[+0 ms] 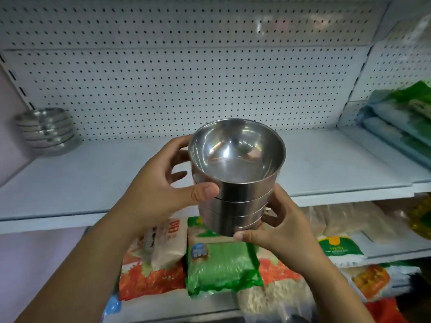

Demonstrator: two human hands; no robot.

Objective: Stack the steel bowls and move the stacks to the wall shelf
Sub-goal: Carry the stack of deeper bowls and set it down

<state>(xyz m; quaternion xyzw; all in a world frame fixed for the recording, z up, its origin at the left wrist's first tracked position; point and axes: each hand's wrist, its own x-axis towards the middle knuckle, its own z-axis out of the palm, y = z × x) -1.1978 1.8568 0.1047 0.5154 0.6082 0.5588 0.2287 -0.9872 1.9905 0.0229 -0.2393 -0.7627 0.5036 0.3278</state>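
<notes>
One bowl stack (47,131) sits on the shelf (326,164) at left; left hand (163,190) and right hand (279,227) grip a second stack (242,201), unplaced.

Single view, head-worn, wide-angle. Faced forward and slightly down at wall shelf (326,164) and pegboard (186,78). Left hand (161,190), right hand (282,229) and bowl stack (235,201) framed close, centre. Lower shelf (391,249) caught beneath. Straight edges bowed by lens.

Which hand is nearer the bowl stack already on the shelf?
Left. The left hand grips the held stack high, right of the shelved stack; the right hand, at the held stack's base, is farther right.
</notes>
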